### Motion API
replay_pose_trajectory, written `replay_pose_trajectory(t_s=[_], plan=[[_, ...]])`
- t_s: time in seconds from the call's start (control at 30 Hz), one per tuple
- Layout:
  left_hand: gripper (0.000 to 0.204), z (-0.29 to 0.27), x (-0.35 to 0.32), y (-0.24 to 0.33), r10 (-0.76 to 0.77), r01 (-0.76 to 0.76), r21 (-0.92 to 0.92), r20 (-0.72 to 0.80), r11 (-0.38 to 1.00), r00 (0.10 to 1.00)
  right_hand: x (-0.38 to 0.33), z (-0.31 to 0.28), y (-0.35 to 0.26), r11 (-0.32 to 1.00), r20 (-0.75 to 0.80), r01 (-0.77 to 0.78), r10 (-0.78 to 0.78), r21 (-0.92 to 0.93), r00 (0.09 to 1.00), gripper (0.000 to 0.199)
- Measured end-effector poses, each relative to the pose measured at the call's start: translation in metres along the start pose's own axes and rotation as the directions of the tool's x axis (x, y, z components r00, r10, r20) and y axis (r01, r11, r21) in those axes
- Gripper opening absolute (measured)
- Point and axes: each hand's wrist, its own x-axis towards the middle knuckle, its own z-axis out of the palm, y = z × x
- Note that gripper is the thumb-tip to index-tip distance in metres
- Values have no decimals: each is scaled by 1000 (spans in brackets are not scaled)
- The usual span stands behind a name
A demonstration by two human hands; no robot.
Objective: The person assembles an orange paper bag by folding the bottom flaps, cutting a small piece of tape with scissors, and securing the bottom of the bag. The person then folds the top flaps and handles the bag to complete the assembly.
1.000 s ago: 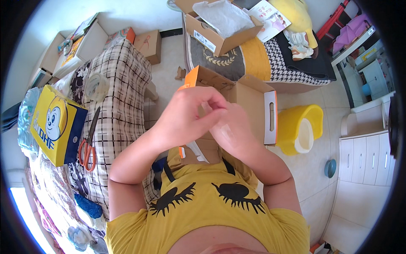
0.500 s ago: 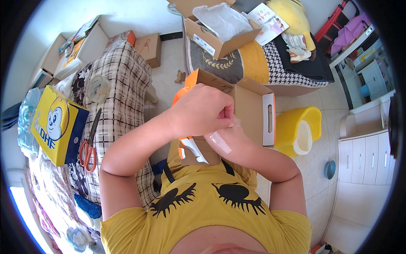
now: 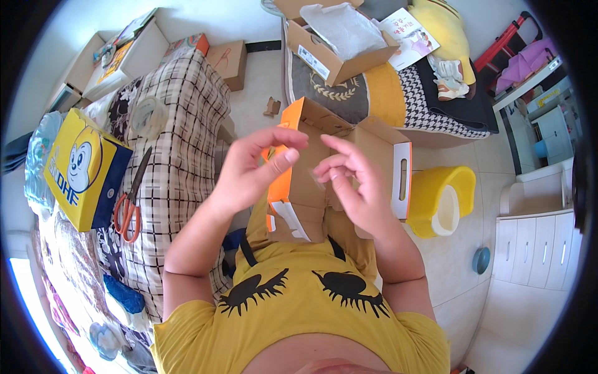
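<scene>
An opened cardboard box (image 3: 375,153), orange and white outside and brown inside, stands in front of me with its flaps spread. Over its left side hovers my left hand (image 3: 254,163), open, thumb apart from the curved fingers and nothing seen between them. My right hand (image 3: 360,187) is over the middle of the box, index finger stretched out. Between its thumb and other fingers is a small see-through strip of clear tape (image 3: 319,177), faint against the cardboard. The hands are close together but not touching.
On the checked cloth (image 3: 180,124) at left lie orange-handled scissors (image 3: 128,215), a tape roll (image 3: 148,117) and a yellow-and-blue box (image 3: 84,171). Another open carton (image 3: 367,62) sits on the bed ahead. A yellow potty (image 3: 430,209) and a teal bowl (image 3: 481,260) stand at right.
My left hand has come away from my right wrist, where tape was stuck, and opened. My right hand has turned up, with the tape strip now at its fingers.
</scene>
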Motion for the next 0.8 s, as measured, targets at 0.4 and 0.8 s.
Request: replay_pose_trajectory(t_s=[0.4,0.8], plan=[[32,20,-21,-23,-66,69,-140,21,988,998,-2,3,7,939,30,-153,151,307,988,43],[24,23,-20,-29,-163,143,-286,-47,948,986,0,15,16,985,-132,-39,61,167,989,54]])
